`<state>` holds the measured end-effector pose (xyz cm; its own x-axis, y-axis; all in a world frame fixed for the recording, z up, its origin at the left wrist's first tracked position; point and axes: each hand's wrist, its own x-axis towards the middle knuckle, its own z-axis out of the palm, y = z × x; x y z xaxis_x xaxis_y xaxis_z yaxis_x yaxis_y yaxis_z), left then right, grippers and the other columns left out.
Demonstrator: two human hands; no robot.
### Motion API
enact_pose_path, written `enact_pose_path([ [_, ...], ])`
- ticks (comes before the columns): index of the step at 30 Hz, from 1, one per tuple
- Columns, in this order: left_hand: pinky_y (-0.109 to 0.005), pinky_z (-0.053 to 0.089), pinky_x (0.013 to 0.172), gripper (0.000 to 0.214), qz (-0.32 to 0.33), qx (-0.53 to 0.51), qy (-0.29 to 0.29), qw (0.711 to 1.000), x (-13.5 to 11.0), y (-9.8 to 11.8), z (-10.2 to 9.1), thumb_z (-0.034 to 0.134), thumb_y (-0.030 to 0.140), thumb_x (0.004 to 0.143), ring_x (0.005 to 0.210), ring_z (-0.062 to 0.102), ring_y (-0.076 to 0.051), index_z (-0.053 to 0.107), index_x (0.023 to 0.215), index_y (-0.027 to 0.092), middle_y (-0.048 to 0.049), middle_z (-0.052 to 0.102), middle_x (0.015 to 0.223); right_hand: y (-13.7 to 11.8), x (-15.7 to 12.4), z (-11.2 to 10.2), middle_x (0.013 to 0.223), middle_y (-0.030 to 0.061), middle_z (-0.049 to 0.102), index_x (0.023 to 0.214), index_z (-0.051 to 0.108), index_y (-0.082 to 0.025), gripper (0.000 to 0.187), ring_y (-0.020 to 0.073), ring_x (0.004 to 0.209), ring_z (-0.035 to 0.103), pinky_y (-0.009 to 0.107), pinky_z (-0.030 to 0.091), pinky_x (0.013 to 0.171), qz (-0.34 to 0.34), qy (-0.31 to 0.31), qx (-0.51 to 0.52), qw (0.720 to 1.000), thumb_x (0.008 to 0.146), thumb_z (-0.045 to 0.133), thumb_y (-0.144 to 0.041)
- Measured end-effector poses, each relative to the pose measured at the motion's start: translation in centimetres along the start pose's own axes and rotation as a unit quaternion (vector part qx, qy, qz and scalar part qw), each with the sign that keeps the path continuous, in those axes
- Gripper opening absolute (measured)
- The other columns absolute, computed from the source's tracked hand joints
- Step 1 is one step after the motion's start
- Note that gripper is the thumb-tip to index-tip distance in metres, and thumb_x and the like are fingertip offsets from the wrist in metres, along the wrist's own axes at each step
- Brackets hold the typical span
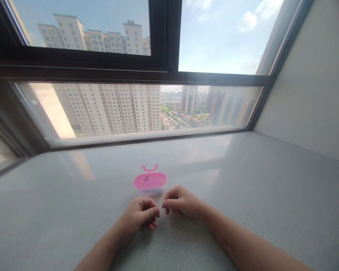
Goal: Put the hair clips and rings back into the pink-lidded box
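My left hand (141, 216) and my right hand (179, 201) rest close together on a pale stone sill (243, 195), fingers curled into pinches, fingertips nearly touching. Whatever they pinch is too small to make out. Just beyond them stands a small clear oval box with a pink lid (150, 181); a tiny dark ring lies on the lid. A pink U-shaped handle piece (150, 168) lies on the sill right behind the box.
A dark-framed window (164, 75) runs along the back of the sill, with tall buildings outside. A plain wall (313, 94) rises on the right.
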<state>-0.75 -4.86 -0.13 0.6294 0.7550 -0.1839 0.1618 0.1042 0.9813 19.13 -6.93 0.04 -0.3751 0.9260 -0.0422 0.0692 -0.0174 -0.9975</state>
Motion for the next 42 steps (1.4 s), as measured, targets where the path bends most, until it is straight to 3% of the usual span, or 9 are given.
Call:
enact_pose_path([
  [29, -0.021, 0.044, 0.048, 0.024, -0.012, -0.009, 0.004, 1.0, 0.0, 0.3, 0.13, 0.065, 0.033, 0.073, 0.049, 0.056, -0.011, 0.061, 0.069, 0.01, -0.0021, 0.06, 0.055, -0.5, -0.08, 0.1, 0.05, -0.0019, 0.057, 0.065, 0.063, -0.011, 0.019, 0.0034, 0.036, 0.036, 0.017, 0.023, 0.035, 0.003, -0.002, 0.021, 1.0, 0.07, 0.066, -0.029],
  [42, -0.022, 0.044, 0.048, 0.021, -0.028, -0.02, 0.012, 0.999, 0.15, 0.19, 0.26, 0.066, 0.032, 0.071, 0.049, 0.055, -0.012, 0.059, 0.069, 0.012, -0.0005, 0.058, 0.053, 0.0, 0.04, 0.13, 0.056, -0.0009, 0.059, 0.068, 0.062, -0.011, 0.019, 0.0034, 0.037, 0.037, 0.017, 0.025, 0.035, -0.002, 0.003, 0.022, 1.0, 0.07, 0.065, -0.029],
])
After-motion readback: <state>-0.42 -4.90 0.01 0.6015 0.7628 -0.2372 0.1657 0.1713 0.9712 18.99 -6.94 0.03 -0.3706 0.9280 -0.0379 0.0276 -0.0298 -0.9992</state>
